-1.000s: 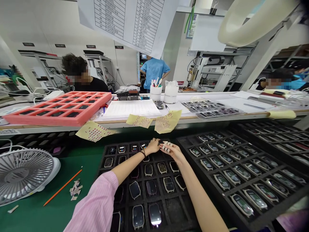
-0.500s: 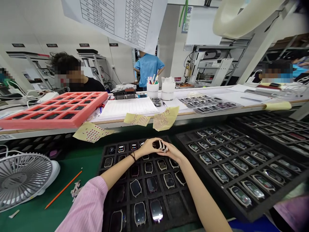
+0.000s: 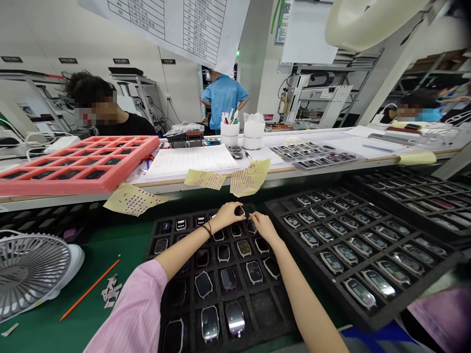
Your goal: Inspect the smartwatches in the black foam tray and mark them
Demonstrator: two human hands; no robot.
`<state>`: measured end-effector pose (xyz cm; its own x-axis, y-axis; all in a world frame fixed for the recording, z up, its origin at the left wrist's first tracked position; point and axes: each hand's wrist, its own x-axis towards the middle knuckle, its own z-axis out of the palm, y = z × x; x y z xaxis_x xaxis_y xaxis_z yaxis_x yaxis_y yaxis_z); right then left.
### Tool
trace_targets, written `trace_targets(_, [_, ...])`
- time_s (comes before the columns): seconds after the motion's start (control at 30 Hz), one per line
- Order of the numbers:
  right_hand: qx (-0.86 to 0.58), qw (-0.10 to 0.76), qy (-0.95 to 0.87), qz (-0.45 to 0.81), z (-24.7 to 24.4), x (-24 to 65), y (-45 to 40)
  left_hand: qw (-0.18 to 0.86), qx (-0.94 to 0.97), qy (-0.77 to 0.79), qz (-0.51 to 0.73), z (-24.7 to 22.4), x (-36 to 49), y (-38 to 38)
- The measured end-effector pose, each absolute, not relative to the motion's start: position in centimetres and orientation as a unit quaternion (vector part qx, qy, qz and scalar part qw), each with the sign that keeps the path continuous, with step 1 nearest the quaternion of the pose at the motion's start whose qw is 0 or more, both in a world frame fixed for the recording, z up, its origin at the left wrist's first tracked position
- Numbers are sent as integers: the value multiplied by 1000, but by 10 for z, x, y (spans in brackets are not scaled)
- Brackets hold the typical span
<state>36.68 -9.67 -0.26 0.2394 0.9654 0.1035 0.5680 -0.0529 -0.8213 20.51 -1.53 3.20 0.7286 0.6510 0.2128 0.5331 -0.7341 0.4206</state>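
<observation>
Two bare hands meet over the far right corner of a black tray (image 3: 263,310), with one watch (image 3: 239,211) between them. The left hand (image 3: 226,215) grasps that watch by its edge, thumb and fingers curved around it, so it sits raised at the fingertips, tilted, dark side showing. It is nearer the left palm than the right; a small gap parts it from the other hand.

The right hand (image 3: 264,228) has its thumb and fingertips drawn together just right of the held watch. Whether they pinch anything is too small to tell. Another watch (image 3: 250,228) lies in the tray just below those fingertips, partly covered by them; contact cannot be made out.

More watches fill rows nearer the body, beneath and between the forearms, most with dark faces. Three at the far left have lit screens. A dark band (image 3: 208,228) circles the left wrist.

Right of the tray stands a second tray (image 3: 283,206) of watches. On the green table (image 3: 125,240) to the left are a fan (image 3: 33,274), an orange stick (image 3: 89,290) and paper scraps (image 3: 111,290).
</observation>
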Motion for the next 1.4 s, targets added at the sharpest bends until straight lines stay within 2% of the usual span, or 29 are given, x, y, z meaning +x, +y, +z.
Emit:
trace_targets(0.3, [-670,358,-617,204,-17,364,-89,110,961,233,100,-1,224,-3])
trace_targets(0.43, [-647,351,-652,184,-15,368,-91,95,965,231,83,12,202,-7])
trace_targets(0.63, [-619,309,-708,143,-14,367,-96,65,944,315,73,31,146,-43])
trace_targets(0.9, [-604,296,-736,79,-9,344,-102,95,941,324,-2,30,118,-55])
trace_targets(1.1, [-553,227,-797,91,-28,322,-103,81,936,341,26,27,129,-56])
trace_targets(1.3, [-557,227,-795,82,-34,320,-103,79,932,342,93,41,97,-57])
trace_targets(1.4, [-562,255,-783,76,-33,320,-102,80,933,340,90,49,76,-52])
